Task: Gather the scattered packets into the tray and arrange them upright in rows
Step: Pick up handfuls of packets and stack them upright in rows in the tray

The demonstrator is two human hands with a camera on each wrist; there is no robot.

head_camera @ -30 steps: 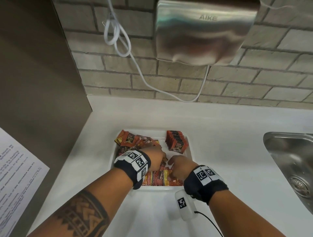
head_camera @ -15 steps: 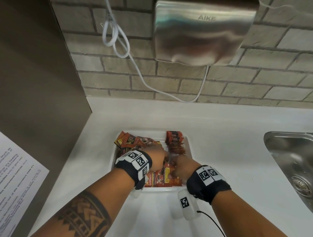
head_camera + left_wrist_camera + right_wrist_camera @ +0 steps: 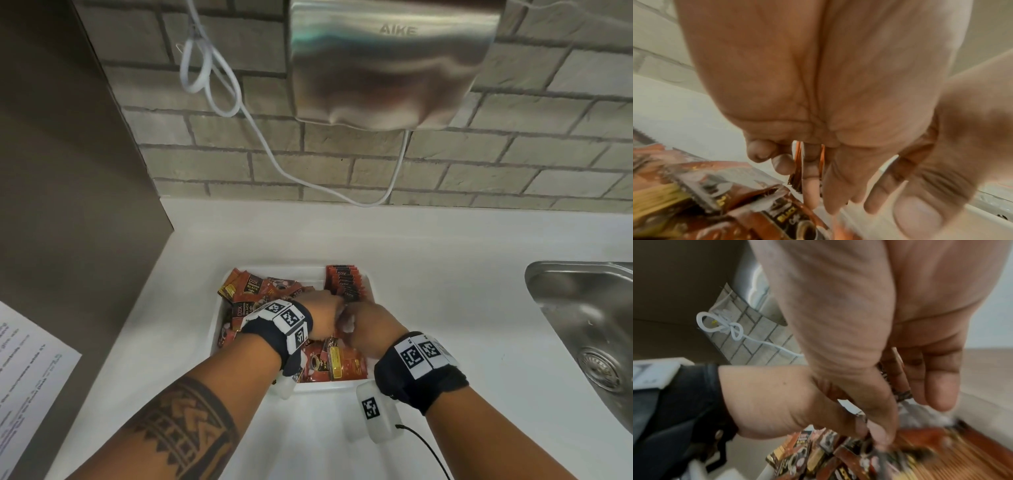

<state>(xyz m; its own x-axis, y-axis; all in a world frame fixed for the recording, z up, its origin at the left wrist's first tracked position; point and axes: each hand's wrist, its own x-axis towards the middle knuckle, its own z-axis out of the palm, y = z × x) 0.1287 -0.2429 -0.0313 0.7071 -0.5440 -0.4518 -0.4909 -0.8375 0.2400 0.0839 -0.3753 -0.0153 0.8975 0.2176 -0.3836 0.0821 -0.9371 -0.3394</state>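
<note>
Hands meet over the tray of packets

Tray (image 3: 371, 291), white, stands on the white bench (image 3: 445, 274), and both hands are inside it, touching each other in the middle. The left hand (image 3: 320, 317) has its fingers (image 3: 783, 164) curled, and they pinch a few thin orange-brown packets (image 3: 796, 168) that stand on edge between them. The right hand (image 3: 371, 329) is just beside it; its fingers (image 3: 937, 386) are pressed together and bent down, and the thumb closes on packet edges, but blur hides how many. Beyond the fingers, in the far right corner of the tray, a row of upright packets (image 3: 344, 282) stands. To the left of the fingers and nearer than them, loose packets (image 3: 253, 291) lie flat in a heap. A steel sink (image 3: 582, 325) is well apart on the right.
</note>
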